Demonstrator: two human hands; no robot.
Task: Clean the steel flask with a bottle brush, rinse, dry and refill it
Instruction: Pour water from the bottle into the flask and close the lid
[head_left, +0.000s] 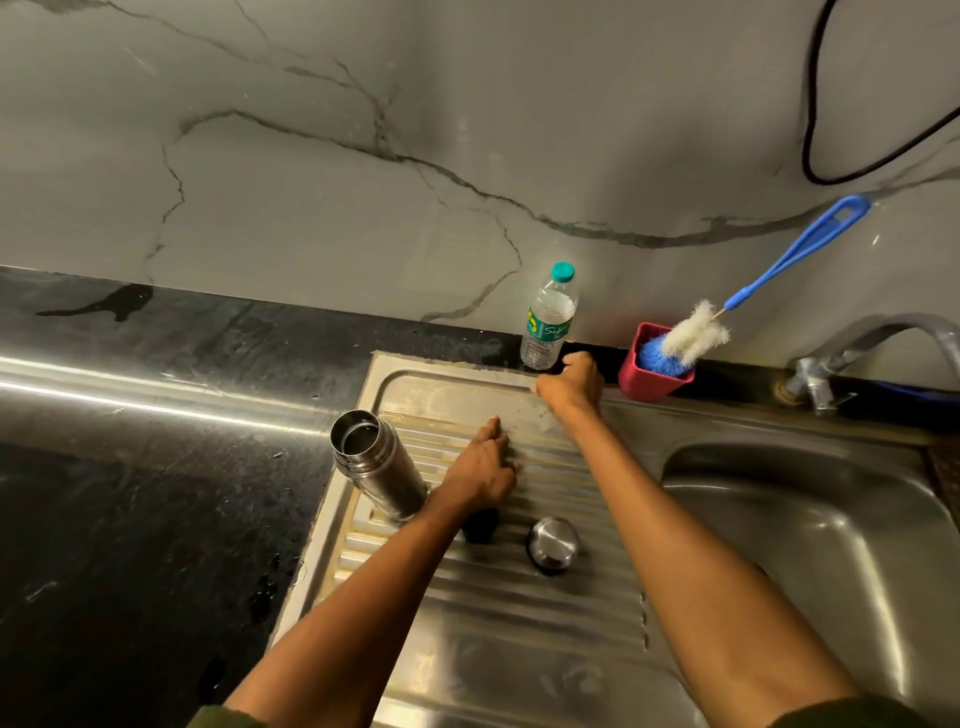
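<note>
Kitchen — steel sink (810, 499), marble backsplash (363, 130)

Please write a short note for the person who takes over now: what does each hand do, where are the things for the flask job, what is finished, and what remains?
Left hand: flat on the drainboard, holding nothing.
Right hand: reaching toward the back edge beside the water bottle; whether it grips anything cannot be told.
Flask: open, upright on the drainboard's left edge.
Steel cap and a dark piece: lying on the drainboard.
Bottle brush: head down in the red holder, unused now.
Tap: no water seen running.
Done: the flask is opened.
Left: brush, rinse, dry, refill.
</note>
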